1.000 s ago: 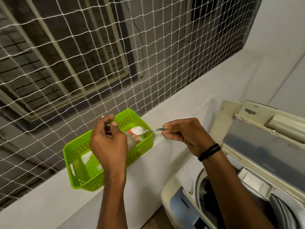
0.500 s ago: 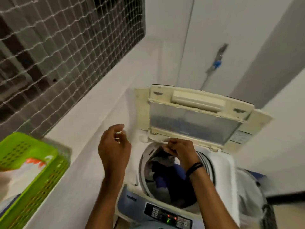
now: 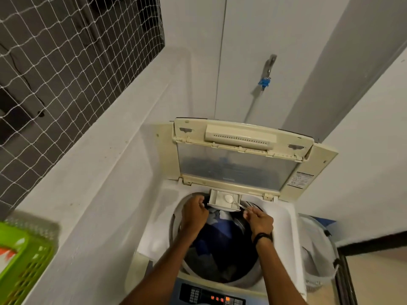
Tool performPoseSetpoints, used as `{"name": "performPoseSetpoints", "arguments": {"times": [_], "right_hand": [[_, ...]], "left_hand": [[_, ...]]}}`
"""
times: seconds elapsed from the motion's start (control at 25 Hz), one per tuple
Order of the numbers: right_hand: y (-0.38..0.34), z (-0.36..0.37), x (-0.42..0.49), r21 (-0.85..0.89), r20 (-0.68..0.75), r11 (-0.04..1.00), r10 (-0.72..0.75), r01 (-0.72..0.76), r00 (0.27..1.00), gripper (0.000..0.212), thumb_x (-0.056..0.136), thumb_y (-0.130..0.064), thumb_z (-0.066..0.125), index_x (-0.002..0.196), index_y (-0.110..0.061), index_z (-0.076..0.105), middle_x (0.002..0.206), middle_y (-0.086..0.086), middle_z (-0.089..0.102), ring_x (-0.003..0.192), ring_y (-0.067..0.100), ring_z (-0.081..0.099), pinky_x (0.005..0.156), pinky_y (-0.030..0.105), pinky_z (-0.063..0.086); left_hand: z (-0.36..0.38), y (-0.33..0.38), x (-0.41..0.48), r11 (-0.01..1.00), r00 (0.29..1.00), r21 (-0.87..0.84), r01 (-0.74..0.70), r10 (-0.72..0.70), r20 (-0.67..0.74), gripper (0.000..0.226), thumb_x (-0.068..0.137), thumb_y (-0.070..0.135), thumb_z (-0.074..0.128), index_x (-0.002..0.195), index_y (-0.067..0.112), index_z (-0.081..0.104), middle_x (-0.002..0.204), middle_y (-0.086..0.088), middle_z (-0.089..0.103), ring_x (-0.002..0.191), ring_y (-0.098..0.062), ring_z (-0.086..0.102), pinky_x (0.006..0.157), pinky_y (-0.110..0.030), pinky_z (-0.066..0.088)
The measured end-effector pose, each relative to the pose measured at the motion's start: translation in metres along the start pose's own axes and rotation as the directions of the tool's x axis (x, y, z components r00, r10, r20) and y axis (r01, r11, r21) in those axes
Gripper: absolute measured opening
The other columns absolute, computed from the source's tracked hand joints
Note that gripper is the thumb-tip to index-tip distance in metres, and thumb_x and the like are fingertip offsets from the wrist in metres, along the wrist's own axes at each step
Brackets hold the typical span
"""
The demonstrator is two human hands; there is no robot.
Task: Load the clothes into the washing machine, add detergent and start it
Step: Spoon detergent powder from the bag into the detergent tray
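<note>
**Head view.** One second ago the view was centred on the green basket on the ledge. It is now centred on the washing machine. The basket sits at the lower left edge of the frame, well apart from both hands, with the detergent packet inside it.

**Spoon.** The spoon was over the basket one second ago. Its bowl is now over the detergent drawer, and a heap of white powder is still on it. The powder is not yet tipped out.

**Drawer.** Half a second ago the drawer was not visibly extended. It now projects from the rear rim of the tub opening, below the raised lid.

**Right hand.** The right hand pinches the end of the spoon handle between thumb and fingertips. The other fingers are curled in.

**Left hand.** Half a second ago the left hand was raised beside the machine and held nothing. It is now at the left front corner of the drawer with its fingers curled. The view does not show whether it grips the drawer or only rests against it.

**Load.** The clothes, dark and blue, lie in the tub directly below both hands.

**Task status.**
- Loading appears complete.
- The detergent step is in progress. The next move is judged to be a roll of the spoon to empty it into the drawer.
- The machine has not been started. The drawer has to be closed and the lid lowered first. The control panel is lit at the front edge.
- Risk: powder dropped past the drawer's front lip would land on the clothes.
</note>
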State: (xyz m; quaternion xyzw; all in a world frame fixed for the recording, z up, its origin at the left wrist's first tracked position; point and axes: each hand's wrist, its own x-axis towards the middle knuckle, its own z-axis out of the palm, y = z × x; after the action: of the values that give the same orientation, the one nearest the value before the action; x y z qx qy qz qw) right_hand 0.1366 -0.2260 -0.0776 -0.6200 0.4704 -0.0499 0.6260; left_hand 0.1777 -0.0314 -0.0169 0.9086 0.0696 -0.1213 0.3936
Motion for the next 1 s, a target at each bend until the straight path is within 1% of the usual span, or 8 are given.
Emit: {"name": "performPoseSetpoints", "arguments": {"times": [0.08, 0.12, 0.24, 0.48, 0.6, 0.72, 0.84, 1.0], "right_hand": [[0.005, 0.009, -0.003, -0.153, -0.017, 0.977, -0.15, 0.146, 0.989, 0.018, 0.085, 0.001, 0.064, 0.094, -0.009, 0.076, 0.082, 0.007, 0.073, 0.081, 0.025, 0.069, 0.09, 0.04, 0.056], [0.006, 0.012, -0.006, -0.245, -0.005, 0.943, -0.232, 0.224, 0.973, 0.021, 0.086, 0.0, 0.062, 0.097, -0.011, 0.076, 0.085, 0.007, 0.074, 0.081, 0.023, 0.067, 0.087, 0.036, 0.055], [0.006, 0.016, -0.022, -0.487, 0.066, 0.779, -0.419, 0.395, 0.906, 0.027, 0.089, -0.004, 0.059, 0.109, -0.015, 0.073, 0.096, 0.007, 0.074, 0.084, 0.022, 0.066, 0.081, 0.031, 0.053], [0.008, 0.012, -0.032, -0.519, 0.124, 0.662, -0.567, 0.54, 0.814, 0.038, 0.083, 0.005, 0.058, 0.115, -0.013, 0.07, 0.106, 0.007, 0.073, 0.099, 0.025, 0.067, 0.092, 0.041, 0.055], [0.009, 0.01, -0.034, -0.533, 0.166, 0.624, -0.585, 0.571, 0.794, 0.037, 0.083, 0.004, 0.061, 0.117, -0.01, 0.069, 0.111, 0.01, 0.071, 0.105, 0.027, 0.066, 0.095, 0.046, 0.053], [0.006, 0.01, -0.036, -0.559, 0.182, 0.62, -0.556, 0.551, 0.811, 0.036, 0.083, 0.001, 0.063, 0.118, -0.01, 0.068, 0.111, 0.011, 0.071, 0.105, 0.029, 0.066, 0.096, 0.048, 0.052], [-0.001, 0.01, -0.044, -0.56, 0.189, 0.618, -0.552, 0.551, 0.812, 0.034, 0.085, 0.003, 0.06, 0.115, -0.009, 0.069, 0.107, 0.01, 0.072, 0.103, 0.028, 0.067, 0.095, 0.044, 0.053], [-0.009, 0.009, -0.048, -0.587, 0.217, 0.657, -0.436, 0.474, 0.873, 0.038, 0.088, -0.002, 0.056, 0.122, -0.016, 0.065, 0.111, 0.009, 0.069, 0.105, 0.031, 0.064, 0.092, 0.038, 0.051]], "left_hand": [[0.012, -0.005, 0.004, 1.0, 0.997, 0.015, 0.007, -0.008, 0.082, 0.042, 0.09, 0.007, 0.055, 0.131, 0.013, 0.06, 0.13, -0.006, 0.064, 0.123, -0.025, 0.058, 0.101, -0.03, 0.043], [0.016, -0.007, 0.005, 1.0, 0.993, 0.03, 0.0, -0.004, 0.12, 0.044, 0.091, 0.009, 0.057, 0.135, 0.012, 0.057, 0.133, -0.008, 0.062, 0.126, -0.026, 0.056, 0.105, -0.033, 0.042], [0.025, -0.007, 0.004, 0.995, 0.977, 0.09, -0.045, 0.024, 0.213, 0.048, 0.093, 0.012, 0.057, 0.14, 0.013, 0.052, 0.14, -0.009, 0.057, 0.131, -0.027, 0.051, 0.108, -0.034, 0.039], [0.036, -0.007, -0.002, 0.99, 0.968, 0.131, -0.05, 0.016, 0.251, 0.052, 0.097, 0.016, 0.051, 0.148, 0.015, 0.041, 0.148, -0.008, 0.049, 0.137, -0.025, 0.045, 0.112, -0.031, 0.035], [0.035, -0.005, -0.004, 0.99, 0.973, 0.125, -0.058, 0.028, 0.23, 0.051, 0.098, 0.017, 0.049, 0.148, 0.016, 0.041, 0.15, -0.007, 0.048, 0.138, -0.024, 0.044, 0.112, -0.03, 0.034], [0.035, -0.005, -0.004, 0.995, 0.977, 0.091, -0.05, 0.03, 0.212, 0.045, 0.096, 0.016, 0.053, 0.141, 0.016, 0.05, 0.142, -0.007, 0.055, 0.133, -0.025, 0.05, 0.108, -0.031, 0.039], [0.03, -0.005, -0.004, 0.997, 0.981, 0.055, -0.05, 0.039, 0.191, 0.043, 0.093, 0.014, 0.057, 0.135, 0.016, 0.055, 0.136, -0.008, 0.061, 0.129, -0.026, 0.054, 0.106, -0.033, 0.042], [0.023, -0.003, -0.006, 0.999, 0.985, 0.042, -0.027, 0.02, 0.171, 0.051, 0.093, 0.013, 0.058, 0.143, 0.014, 0.048, 0.144, -0.009, 0.054, 0.135, -0.027, 0.048, 0.112, -0.037, 0.038]]}}
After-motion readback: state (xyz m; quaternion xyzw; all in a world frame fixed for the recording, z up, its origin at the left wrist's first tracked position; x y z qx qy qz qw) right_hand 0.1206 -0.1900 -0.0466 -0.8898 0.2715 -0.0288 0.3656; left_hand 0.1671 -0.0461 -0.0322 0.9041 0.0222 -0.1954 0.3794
